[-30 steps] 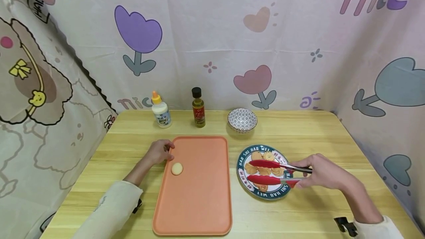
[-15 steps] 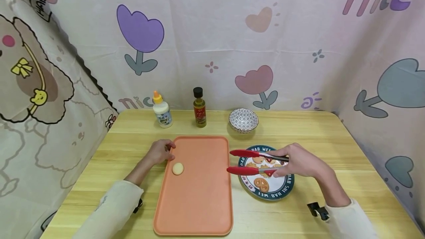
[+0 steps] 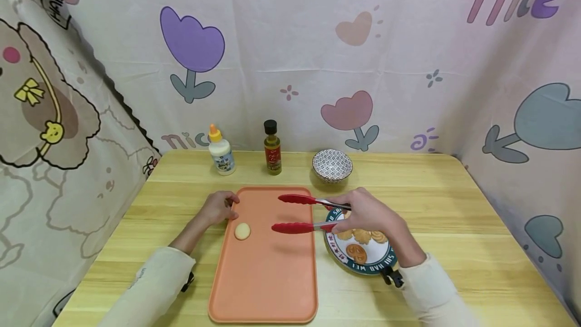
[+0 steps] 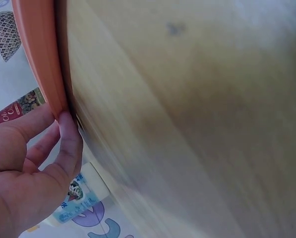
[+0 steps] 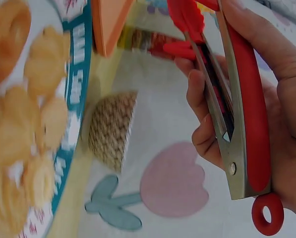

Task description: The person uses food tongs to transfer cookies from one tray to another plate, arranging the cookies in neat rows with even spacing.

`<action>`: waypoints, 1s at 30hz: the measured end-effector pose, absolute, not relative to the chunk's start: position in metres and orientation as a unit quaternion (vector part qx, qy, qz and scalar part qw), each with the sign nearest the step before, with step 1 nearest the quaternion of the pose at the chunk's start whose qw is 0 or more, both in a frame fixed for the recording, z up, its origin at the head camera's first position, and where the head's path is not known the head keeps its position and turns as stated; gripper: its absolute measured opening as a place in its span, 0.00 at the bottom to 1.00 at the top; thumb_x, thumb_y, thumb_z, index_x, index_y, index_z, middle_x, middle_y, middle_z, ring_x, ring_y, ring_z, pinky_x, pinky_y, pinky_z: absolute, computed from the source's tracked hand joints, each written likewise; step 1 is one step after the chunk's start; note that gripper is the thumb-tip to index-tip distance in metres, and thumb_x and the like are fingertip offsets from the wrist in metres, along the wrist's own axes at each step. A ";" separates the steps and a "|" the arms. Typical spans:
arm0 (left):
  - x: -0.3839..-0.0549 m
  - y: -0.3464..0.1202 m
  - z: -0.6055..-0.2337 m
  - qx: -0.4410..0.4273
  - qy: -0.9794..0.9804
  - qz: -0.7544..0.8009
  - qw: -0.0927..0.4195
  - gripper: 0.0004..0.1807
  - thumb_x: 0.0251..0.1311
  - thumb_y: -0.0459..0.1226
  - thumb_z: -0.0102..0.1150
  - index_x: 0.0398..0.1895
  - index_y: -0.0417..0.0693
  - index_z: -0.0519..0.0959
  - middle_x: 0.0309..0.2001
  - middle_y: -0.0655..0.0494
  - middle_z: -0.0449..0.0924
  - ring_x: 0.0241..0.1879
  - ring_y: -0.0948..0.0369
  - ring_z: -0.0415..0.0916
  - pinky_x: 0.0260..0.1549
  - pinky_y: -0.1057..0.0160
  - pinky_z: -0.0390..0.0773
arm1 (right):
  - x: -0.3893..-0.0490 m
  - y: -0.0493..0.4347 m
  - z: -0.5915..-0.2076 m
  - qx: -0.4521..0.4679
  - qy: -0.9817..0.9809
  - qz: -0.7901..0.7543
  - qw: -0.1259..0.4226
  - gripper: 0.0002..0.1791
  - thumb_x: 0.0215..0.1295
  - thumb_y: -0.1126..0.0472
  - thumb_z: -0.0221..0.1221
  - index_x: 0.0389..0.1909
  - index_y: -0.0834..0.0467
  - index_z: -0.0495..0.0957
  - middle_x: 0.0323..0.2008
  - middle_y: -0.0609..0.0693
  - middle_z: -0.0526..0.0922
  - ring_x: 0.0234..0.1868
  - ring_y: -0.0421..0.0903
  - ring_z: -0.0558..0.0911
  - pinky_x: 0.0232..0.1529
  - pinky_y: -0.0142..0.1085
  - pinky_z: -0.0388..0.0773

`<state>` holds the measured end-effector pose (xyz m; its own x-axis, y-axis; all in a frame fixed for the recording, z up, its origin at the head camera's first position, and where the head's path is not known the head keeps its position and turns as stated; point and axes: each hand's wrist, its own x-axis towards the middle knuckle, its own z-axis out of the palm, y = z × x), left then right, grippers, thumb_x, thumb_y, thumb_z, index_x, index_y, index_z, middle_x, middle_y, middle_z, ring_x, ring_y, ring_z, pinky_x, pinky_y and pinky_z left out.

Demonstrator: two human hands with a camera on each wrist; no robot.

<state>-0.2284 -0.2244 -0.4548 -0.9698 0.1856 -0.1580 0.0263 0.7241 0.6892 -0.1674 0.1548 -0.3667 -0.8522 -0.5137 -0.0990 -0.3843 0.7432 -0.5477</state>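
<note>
In the head view my left hand (image 3: 217, 208) pinches the upper left edge of an orange tray (image 3: 268, 286). The left wrist view shows thumb and fingers on the tray's rim (image 4: 41, 54). A round pale cookie (image 3: 242, 231) lies on the tray near that hand. My right hand (image 3: 367, 212) grips red-tipped tongs (image 3: 295, 228), their two arms spread apart over the tray's right side with nothing between the tips. Under that hand, partly hidden, a green-rimmed plate (image 3: 338, 256) bears several cookies (image 3: 356, 253). In the right wrist view the fingers wrap the tongs' handle (image 5: 249, 109).
Behind the tray stand a white squeeze bottle (image 3: 222, 155) with a yellow cap and a dark-capped oil bottle (image 3: 273, 153). A patterned bowl (image 3: 332, 166) sits behind the plate. A printed cloth (image 3: 272, 39) hangs behind the wooden table (image 3: 436, 201).
My right hand has carried the spread tongs leftward from above the plate to over the tray. The left hand has stayed at the tray's edge.
</note>
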 end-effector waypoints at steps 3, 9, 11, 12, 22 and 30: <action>-0.228 -0.225 -0.455 0.058 0.922 0.367 0.106 0.17 0.47 0.25 0.67 0.43 0.34 0.78 0.33 0.45 0.73 0.27 0.60 0.68 0.24 0.65 0.71 | -0.172 0.141 -0.372 -0.250 0.924 -0.263 0.119 0.36 0.41 0.53 0.75 0.57 0.54 0.78 0.21 0.44 0.70 0.21 0.38 0.66 0.21 0.29 0.64; -0.227 -0.225 -0.455 0.065 0.926 0.359 0.098 0.17 0.47 0.26 0.68 0.42 0.34 0.78 0.33 0.44 0.74 0.27 0.60 0.69 0.24 0.65 0.71 | -0.178 0.113 -0.383 -0.248 0.925 -0.260 0.122 0.38 0.41 0.53 0.75 0.58 0.55 0.77 0.20 0.47 0.73 0.19 0.39 0.64 0.19 0.29 0.63; -0.227 -0.226 -0.454 0.067 0.927 0.356 0.098 0.17 0.46 0.26 0.68 0.42 0.34 0.78 0.33 0.44 0.74 0.27 0.59 0.68 0.24 0.65 0.71 | -0.179 0.103 -0.388 -0.257 0.924 -0.257 0.122 0.38 0.41 0.53 0.75 0.57 0.56 0.77 0.26 0.48 0.79 0.21 0.40 0.65 0.19 0.30 0.63; -0.228 -0.227 -0.454 0.066 0.927 0.356 0.099 0.17 0.46 0.26 0.68 0.42 0.34 0.78 0.33 0.45 0.74 0.28 0.59 0.68 0.24 0.65 0.71 | -0.180 0.099 -0.391 -0.260 0.923 -0.255 0.122 0.38 0.40 0.53 0.75 0.57 0.56 0.77 0.29 0.49 0.81 0.22 0.39 0.65 0.20 0.29 0.63; -0.228 -0.226 -0.453 0.072 0.931 0.344 0.095 0.17 0.46 0.27 0.69 0.41 0.34 0.79 0.33 0.45 0.75 0.30 0.58 0.69 0.25 0.66 0.70 | -0.184 0.070 -0.407 -0.293 0.917 -0.247 0.112 0.36 0.41 0.52 0.75 0.55 0.56 0.79 0.24 0.48 0.81 0.19 0.37 0.65 0.19 0.28 0.61; -0.227 -0.225 -0.455 0.076 0.930 0.348 0.092 0.16 0.45 0.26 0.69 0.40 0.35 0.79 0.32 0.46 0.74 0.29 0.58 0.68 0.25 0.65 0.69 | -0.184 0.060 -0.415 -0.309 0.915 -0.240 0.103 0.32 0.43 0.54 0.74 0.54 0.56 0.80 0.33 0.50 0.86 0.20 0.38 0.65 0.20 0.28 0.63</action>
